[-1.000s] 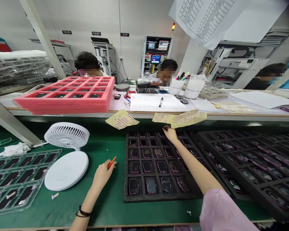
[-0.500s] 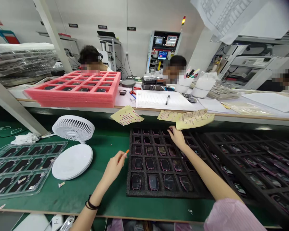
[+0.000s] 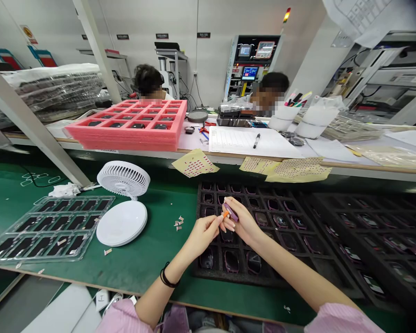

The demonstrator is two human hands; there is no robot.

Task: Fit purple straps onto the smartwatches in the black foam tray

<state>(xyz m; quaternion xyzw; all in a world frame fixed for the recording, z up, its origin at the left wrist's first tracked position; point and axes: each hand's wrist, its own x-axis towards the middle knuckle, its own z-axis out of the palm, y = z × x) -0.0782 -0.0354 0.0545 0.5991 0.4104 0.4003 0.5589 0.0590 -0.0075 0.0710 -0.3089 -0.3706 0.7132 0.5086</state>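
Note:
Over the black foam tray (image 3: 242, 279), both hands meet. My right hand (image 3: 245, 224) is closed around a small purple-edged watch case (image 3: 231, 211), tilted up. Pinched between the fingers of my left hand (image 3: 204, 235) is a small orange-tipped tool (image 3: 226, 214), whose tip is at the case; whether it touches cannot be made out. The rest of the tool is hidden by the fingers. Beneath the hands, purple-rimmed watch cases (image 3: 232, 261) lie in the tray's compartments.
Right of the tray stands another black foam tray (image 3: 336, 236) with similar cases. A white fan (image 3: 122, 224) and a clear tray (image 3: 81, 252) of black pieces are at the left. Behind is a raised shelf with a pink foam tray (image 3: 125, 141); yellow sticker sheets (image 3: 196, 164) hang from its edge.
My right hand has come back from the tray's far side with the watch case. My left hand has moved right to it with the orange-tipped tool. The view has turned left.

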